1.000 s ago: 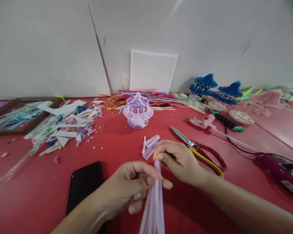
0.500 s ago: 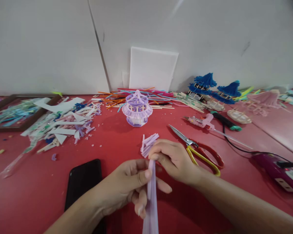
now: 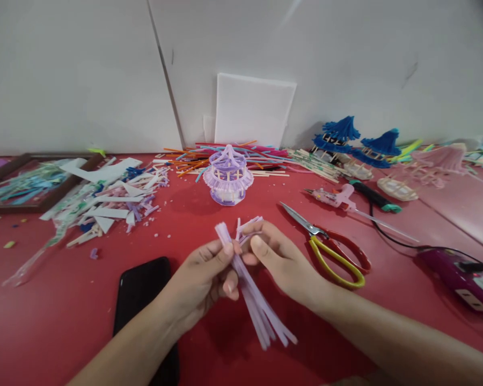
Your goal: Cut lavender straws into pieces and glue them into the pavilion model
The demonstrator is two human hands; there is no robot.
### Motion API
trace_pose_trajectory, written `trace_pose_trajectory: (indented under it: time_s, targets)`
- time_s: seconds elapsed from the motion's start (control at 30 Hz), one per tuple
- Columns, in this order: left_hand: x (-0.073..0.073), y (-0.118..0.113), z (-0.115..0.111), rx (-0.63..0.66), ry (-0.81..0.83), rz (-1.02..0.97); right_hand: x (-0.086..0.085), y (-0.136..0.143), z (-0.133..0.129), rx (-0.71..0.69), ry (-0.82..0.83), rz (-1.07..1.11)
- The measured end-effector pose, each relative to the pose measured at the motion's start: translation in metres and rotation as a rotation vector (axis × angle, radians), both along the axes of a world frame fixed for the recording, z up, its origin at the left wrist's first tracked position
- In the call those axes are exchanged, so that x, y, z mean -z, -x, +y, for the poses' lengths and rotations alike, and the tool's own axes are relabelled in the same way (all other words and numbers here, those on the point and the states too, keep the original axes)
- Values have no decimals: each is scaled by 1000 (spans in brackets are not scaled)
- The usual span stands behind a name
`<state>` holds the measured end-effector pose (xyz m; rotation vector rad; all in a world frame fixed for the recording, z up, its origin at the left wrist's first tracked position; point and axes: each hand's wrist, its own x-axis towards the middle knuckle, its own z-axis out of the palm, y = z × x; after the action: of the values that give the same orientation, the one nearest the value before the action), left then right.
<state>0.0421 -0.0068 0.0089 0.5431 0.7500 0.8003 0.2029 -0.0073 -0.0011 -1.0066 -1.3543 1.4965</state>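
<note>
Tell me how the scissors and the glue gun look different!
The scissors have one red handle and one yellow; the glue gun is pink. The scissors have metal blades, while the glue gun has a pale stick poking out its back. The scissors lie nearer the right hand than the glue gun. Both rest on the red table.

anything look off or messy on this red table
Mostly just mess: the heap of scraps at the left is untidy, with loose bits strewn beside it on the red table. The purple model stands upright, with no clear damage.
</note>
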Motion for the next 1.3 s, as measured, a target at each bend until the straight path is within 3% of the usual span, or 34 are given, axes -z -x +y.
trace_pose_trajectory:
  time_s: [0.13,0.2,0.43,0.53,0.67,0.73,0.83,0.93,1.0,1.17,1.3]
  targets:
    - [-3,3,4,-207,46,54,-3,7,-9,-254,342,39]
    - [-5,4,4,-247,60,74,-4,8,-11,-313,411,58]
    - [-3,1,3,-242,10,81,1,6,-5,-236,392,37]
    - [-1,0,3,-242,-54,85,2,4,-3,-173,117,-198]
    - [1,0,0,-306,-172,182,-4,-1,-7,158,-543,-423]
    - [1,0,-3,-322,-244,245,-9,-4,-8,270,-694,-395]
    - [-1,0,-8,-137,-281,207,-13,-11,-6,212,-614,-217]
    - [-5,0,-12,220,-219,80,-10,-15,2,-55,-391,-14]
    - [-7,2,-13,365,-191,38,-7,-18,8,-167,-295,13]
    - [-7,5,-9,493,-165,61,-10,-24,15,-251,-197,-70]
    - [-8,7,-7,581,-119,109,-14,-32,18,-363,-219,-110]
